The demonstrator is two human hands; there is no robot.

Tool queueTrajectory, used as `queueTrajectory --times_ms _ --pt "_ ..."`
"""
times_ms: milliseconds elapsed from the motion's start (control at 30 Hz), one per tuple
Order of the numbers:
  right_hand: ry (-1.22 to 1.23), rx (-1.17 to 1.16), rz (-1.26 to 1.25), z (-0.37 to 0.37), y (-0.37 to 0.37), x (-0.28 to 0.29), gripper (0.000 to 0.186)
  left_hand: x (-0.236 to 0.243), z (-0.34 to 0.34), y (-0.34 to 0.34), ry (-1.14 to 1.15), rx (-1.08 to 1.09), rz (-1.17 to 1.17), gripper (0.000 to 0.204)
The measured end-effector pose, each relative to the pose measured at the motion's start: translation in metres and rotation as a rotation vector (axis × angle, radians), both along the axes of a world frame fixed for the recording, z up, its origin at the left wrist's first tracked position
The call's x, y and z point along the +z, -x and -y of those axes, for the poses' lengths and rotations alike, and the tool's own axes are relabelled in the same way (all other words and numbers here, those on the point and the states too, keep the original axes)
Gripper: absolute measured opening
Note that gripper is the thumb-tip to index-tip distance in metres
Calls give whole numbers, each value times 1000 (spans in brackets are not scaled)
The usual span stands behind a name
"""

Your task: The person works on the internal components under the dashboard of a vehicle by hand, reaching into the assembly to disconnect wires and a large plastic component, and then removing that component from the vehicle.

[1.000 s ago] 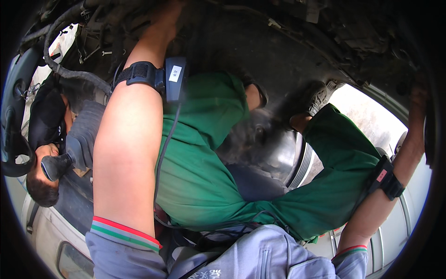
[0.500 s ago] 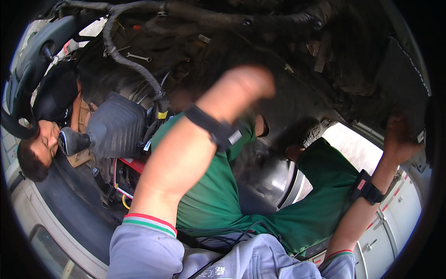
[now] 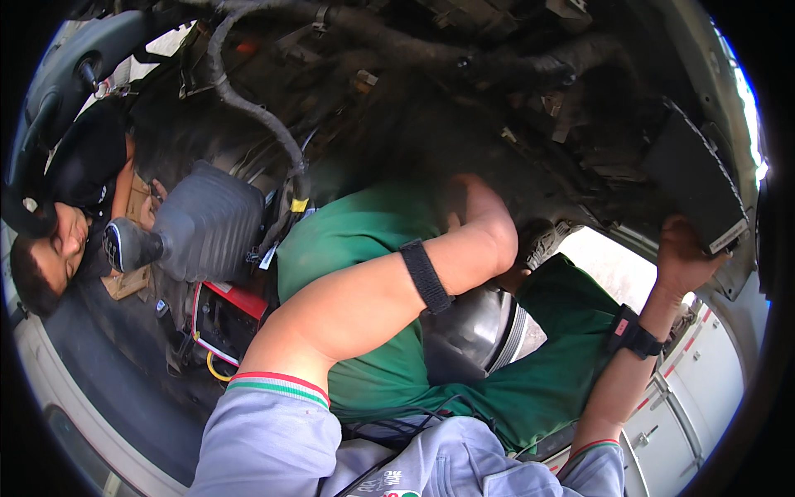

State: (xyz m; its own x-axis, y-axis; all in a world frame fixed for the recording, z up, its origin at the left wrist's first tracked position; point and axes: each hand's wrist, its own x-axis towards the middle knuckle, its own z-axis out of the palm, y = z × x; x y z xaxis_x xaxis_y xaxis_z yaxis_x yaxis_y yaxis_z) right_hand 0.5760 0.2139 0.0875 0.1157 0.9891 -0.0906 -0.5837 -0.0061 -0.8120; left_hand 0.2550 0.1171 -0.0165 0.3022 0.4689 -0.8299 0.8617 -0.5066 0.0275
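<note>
My left hand [image 3: 480, 207] is in front of my bent left leg in green trousers [image 3: 356, 224], its wrist sharply bent. Its fingers are mostly hidden and blurred against the dark footwell, so any hold is unclear. A black band [image 3: 426, 277] circles that forearm. Over on the right, my right hand [image 3: 689, 257] is closed at the lower edge of a flat dark panel [image 3: 694, 178]. This panel has a pale stitched-looking edge and a small white label near my thumb. A black strap with a small device [image 3: 636, 333] sits on my right wrist.
A gear lever with ribbed boot [image 3: 207, 224] stands left, beside a red-edged box [image 3: 236, 300]. Another person [image 3: 87, 174] leans in by the steering wheel [image 3: 33, 190]. A thick wrapped cable [image 3: 257, 112] hangs ahead. The door opening [image 3: 613, 257] lies right, above a white vehicle [image 3: 704, 398].
My left hand has swung down and right, and its wrist has bent. My right hand and the dark panel appear slightly further left; the whole view has shifted a little too.
</note>
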Motion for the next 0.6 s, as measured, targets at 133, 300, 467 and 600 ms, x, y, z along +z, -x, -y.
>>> queueTrajectory --times_ms 133,300,467,600 --pt "58 6 -47 15 15 5 67 23 -5 -2 -30 -23 101 47" --pt "161 -93 -22 22 46 3 60 16 10 4 -134 224 231 39" --pt "279 -255 -10 19 80 16 67 9 7 11 -247 52 104 48" --pt "366 -230 -136 29 71 13 64 -5 -1 18 -179 216 339 58"
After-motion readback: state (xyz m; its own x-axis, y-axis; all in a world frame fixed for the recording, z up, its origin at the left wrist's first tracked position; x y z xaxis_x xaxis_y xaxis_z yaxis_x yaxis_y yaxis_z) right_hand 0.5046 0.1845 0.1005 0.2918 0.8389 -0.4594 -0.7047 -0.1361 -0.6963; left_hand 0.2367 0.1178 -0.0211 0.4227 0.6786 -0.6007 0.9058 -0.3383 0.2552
